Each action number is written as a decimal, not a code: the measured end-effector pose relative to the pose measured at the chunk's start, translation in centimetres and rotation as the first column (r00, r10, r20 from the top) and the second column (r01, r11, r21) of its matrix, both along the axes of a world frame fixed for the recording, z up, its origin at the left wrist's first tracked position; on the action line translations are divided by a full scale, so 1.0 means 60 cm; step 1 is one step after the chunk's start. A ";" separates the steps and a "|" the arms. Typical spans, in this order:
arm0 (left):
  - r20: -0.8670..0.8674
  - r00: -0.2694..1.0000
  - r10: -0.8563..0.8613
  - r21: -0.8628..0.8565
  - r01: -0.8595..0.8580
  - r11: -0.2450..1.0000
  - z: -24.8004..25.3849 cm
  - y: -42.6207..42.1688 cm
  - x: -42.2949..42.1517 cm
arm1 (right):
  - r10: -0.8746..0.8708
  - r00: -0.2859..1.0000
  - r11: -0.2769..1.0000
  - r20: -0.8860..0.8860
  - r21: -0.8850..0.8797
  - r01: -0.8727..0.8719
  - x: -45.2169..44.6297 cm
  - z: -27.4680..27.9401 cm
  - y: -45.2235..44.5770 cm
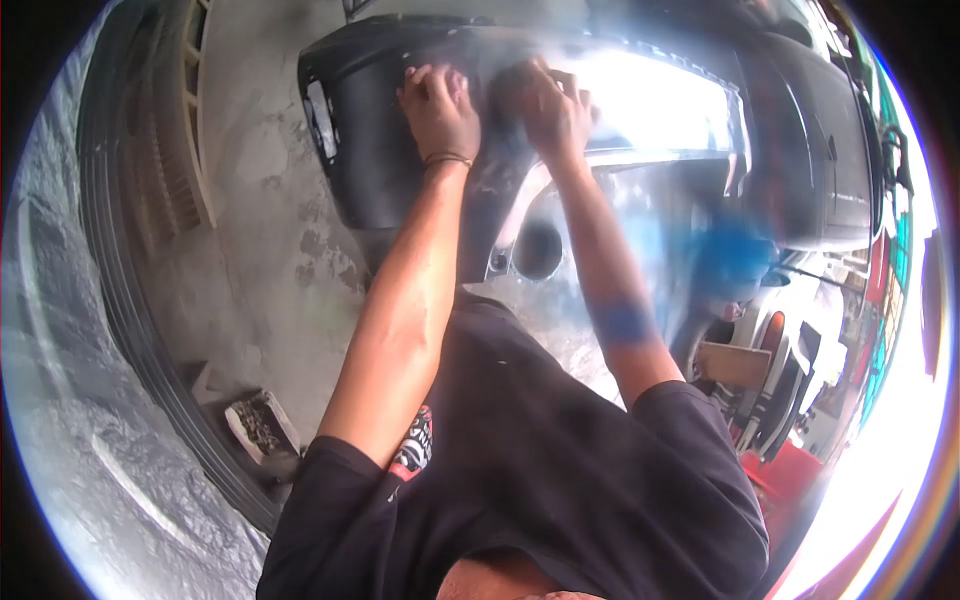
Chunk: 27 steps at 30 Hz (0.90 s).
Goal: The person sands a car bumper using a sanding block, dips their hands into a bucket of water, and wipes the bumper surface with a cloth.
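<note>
Our left hand (441,112) and right hand (560,110) curl over a dark panel (368,140), grip unclear; lower left, a box (286,424) holds small bits (257,424).

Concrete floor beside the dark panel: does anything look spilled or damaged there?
Yes: dark ragged patches mark the floor near the lower-left edge of the panel, odd against the paler grey around them. I can't tell whether they're stains or wear.

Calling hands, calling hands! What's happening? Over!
Left hand, right hand: both curled, grip unclear. Dark car panel: beneath both. Bright glare blocking detail beside right hand.
</note>
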<state>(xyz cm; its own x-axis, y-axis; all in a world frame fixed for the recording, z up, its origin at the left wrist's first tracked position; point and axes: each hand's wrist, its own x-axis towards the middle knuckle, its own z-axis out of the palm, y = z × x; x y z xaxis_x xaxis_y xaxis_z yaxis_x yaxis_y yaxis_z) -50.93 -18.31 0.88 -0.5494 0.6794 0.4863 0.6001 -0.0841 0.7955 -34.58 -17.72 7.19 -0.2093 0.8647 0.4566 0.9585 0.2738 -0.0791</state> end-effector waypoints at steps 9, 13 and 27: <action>0.049 0.999 0.006 -0.002 -0.006 1.000 0.004 -0.005 -0.007 | 0.114 0.982 0.991 0.152 0.055 -0.123 0.009 -0.014 -0.002; 0.055 0.998 0.016 0.079 -0.020 0.997 0.006 -0.006 -0.004 | -0.027 0.999 1.000 0.036 -0.011 0.027 -0.014 -0.030 -0.014; -0.032 0.999 -0.013 -0.055 0.012 0.998 0.014 -0.006 -0.008 | 0.108 0.959 0.993 0.260 0.014 -0.116 0.025 0.018 -0.126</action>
<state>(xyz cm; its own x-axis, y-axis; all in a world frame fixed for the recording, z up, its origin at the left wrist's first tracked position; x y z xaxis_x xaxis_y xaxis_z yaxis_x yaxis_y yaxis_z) -51.43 -18.67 1.75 -0.5254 0.7121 0.4656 0.6246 -0.0487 0.7794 -33.09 -25.29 8.30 -0.4185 0.8163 0.3981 0.9082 0.3793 0.1769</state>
